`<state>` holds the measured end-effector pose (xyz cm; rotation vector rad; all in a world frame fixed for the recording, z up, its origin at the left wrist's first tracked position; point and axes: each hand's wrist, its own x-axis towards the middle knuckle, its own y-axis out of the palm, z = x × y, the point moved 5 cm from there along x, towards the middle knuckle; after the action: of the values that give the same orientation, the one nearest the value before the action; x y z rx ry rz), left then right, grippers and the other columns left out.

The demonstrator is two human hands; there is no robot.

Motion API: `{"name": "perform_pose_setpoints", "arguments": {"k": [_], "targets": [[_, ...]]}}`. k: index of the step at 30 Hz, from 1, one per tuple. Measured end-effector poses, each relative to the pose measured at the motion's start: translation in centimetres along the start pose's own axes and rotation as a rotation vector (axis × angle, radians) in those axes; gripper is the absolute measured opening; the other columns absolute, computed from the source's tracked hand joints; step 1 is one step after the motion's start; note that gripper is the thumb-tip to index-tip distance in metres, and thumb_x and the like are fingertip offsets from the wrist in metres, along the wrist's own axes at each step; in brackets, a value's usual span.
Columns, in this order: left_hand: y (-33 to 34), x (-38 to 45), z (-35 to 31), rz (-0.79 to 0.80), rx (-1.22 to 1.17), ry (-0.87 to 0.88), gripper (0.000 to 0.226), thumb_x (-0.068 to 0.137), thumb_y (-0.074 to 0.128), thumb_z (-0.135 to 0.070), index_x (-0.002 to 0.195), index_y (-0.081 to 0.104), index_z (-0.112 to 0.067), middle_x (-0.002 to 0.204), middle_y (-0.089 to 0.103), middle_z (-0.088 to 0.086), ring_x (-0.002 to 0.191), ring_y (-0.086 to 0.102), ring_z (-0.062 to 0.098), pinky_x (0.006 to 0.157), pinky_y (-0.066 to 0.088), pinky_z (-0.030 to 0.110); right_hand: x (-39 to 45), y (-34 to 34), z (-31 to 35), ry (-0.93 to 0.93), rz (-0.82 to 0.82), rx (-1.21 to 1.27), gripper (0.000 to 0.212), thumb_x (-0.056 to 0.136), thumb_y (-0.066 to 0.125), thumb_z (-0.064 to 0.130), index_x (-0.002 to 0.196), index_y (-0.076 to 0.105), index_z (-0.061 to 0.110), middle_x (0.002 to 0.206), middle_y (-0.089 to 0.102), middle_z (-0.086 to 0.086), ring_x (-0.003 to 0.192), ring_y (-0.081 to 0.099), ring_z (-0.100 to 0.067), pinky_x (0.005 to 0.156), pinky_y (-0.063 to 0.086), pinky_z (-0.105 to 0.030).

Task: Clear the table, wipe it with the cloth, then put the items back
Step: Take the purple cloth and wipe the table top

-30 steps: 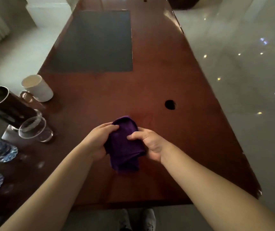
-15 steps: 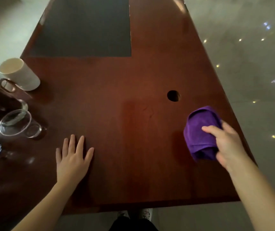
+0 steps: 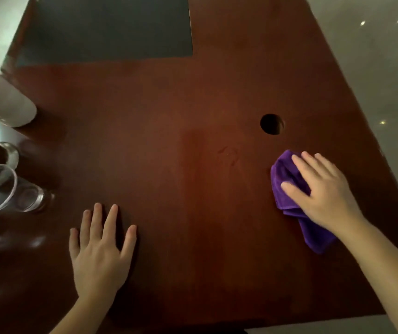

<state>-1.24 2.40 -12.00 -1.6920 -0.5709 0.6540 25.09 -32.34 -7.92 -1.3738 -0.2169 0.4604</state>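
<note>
Two hands work on the desk (image 3: 193, 97), and the round hole (image 3: 271, 124) in its top serves as the landmark. The right hand (image 3: 320, 191) lies flat, fingers straight, and presses the purple cloth (image 3: 287, 179) on the wood just below this hole, I think to begin the wiping. The left hand (image 3: 101, 251) rests open, palm down, far to the left of the hole, probably for support. The white cup (image 3: 2, 100) and the glasses (image 3: 7, 189) stand at the left edge, well apart from the hole, seemingly moved aside for wiping
</note>
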Motion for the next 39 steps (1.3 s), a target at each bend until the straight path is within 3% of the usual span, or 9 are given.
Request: {"name": "perform_pose_setpoints", "arguments": {"k": [3,7,14,19,25,28,32,36,39], "targets": [[0.0,0.0,0.0,-0.015,-0.014,-0.012,0.075,0.086,0.023,-0.067,0.149,0.033,-0.029,0.161,0.022,0.003,0.150,0.008,0.017,0.120,0.003,0.042,-0.5,3.0,-0.4,0.049,0.118,-0.031,0.083,0.091,0.026,0.066,0.155,0.012,0.015,0.163,0.014,-0.011,0.151,0.004,-0.027,0.121,0.008,-0.044],[0.1,0.1,-0.1,-0.033,-0.036,-0.029,0.074,0.083,0.028,-0.065,0.147,0.038,-0.029,0.160,0.027,0.003,0.149,0.015,0.018,0.119,0.007,0.045,-0.1,3.6,1.3,0.178,-0.065,0.025,0.076,0.092,0.024,0.054,0.154,0.020,0.011,0.160,0.025,-0.017,0.150,0.013,-0.035,0.120,0.016,-0.048],[0.2,0.2,-0.2,-0.062,-0.014,-0.058,0.072,0.082,0.031,-0.064,0.144,0.044,-0.029,0.157,0.032,0.004,0.147,0.021,0.020,0.118,0.011,0.047,7.1,4.0,7.6,0.361,-0.219,0.301,0.061,0.094,0.021,0.039,0.151,0.034,0.022,0.157,0.036,-0.005,0.148,0.020,-0.031,0.119,0.015,-0.050],[0.1,0.2,-0.4,-0.087,-0.004,-0.049,0.072,0.080,0.034,-0.062,0.142,0.048,-0.026,0.155,0.036,0.007,0.145,0.026,0.024,0.117,0.016,0.051,12.5,4.9,14.9,0.246,-0.157,0.246,0.056,0.094,0.024,0.047,0.147,0.040,0.035,0.157,0.036,-0.003,0.147,0.021,-0.034,0.117,0.014,-0.055],[0.0,0.2,-0.4,-0.065,-0.030,-0.046,0.073,0.080,0.034,-0.063,0.143,0.046,-0.028,0.156,0.034,0.006,0.146,0.023,0.020,0.117,0.014,0.048,9.0,7.3,22.5,-0.202,-0.069,0.058,0.051,0.095,0.033,0.054,0.140,0.049,0.037,0.154,0.041,-0.006,0.144,0.024,-0.040,0.113,0.023,-0.061],[0.1,0.1,-0.2,-0.055,-0.024,-0.046,0.072,0.081,0.033,-0.064,0.143,0.044,-0.029,0.157,0.033,0.004,0.147,0.021,0.019,0.118,0.012,0.047,6.6,7.5,21.0,-0.302,-0.049,0.030,0.050,0.098,0.032,0.048,0.143,0.047,0.032,0.154,0.042,-0.008,0.144,0.026,-0.040,0.113,0.028,-0.060],[-0.1,0.1,-0.2,-0.054,-0.033,-0.053,0.072,0.081,0.033,-0.064,0.143,0.045,-0.030,0.157,0.033,0.003,0.147,0.021,0.018,0.117,0.013,0.046,4.4,6.6,16.7,-0.240,-0.081,0.054,0.047,0.095,0.041,0.043,0.138,0.055,0.027,0.149,0.048,-0.012,0.141,0.034,-0.041,0.111,0.032,-0.058],[-0.2,0.1,-0.4,-0.054,-0.041,-0.058,0.073,0.080,0.032,-0.063,0.143,0.046,-0.029,0.156,0.034,0.003,0.146,0.022,0.019,0.117,0.014,0.048,4.1,4.6,9.2,0.008,-0.135,0.038,0.048,0.091,0.046,0.039,0.133,0.061,0.022,0.145,0.050,-0.018,0.135,0.039,-0.048,0.105,0.036,-0.062],[-0.3,0.1,-0.4,-0.046,-0.041,-0.050,0.074,0.079,0.032,-0.062,0.143,0.047,-0.028,0.156,0.034,0.004,0.146,0.023,0.020,0.117,0.014,0.048,4.5,3.1,3.3,0.271,-0.159,0.021,0.055,0.092,0.041,0.043,0.142,0.052,0.023,0.153,0.039,-0.019,0.140,0.029,-0.048,0.109,0.028,-0.062]]}}
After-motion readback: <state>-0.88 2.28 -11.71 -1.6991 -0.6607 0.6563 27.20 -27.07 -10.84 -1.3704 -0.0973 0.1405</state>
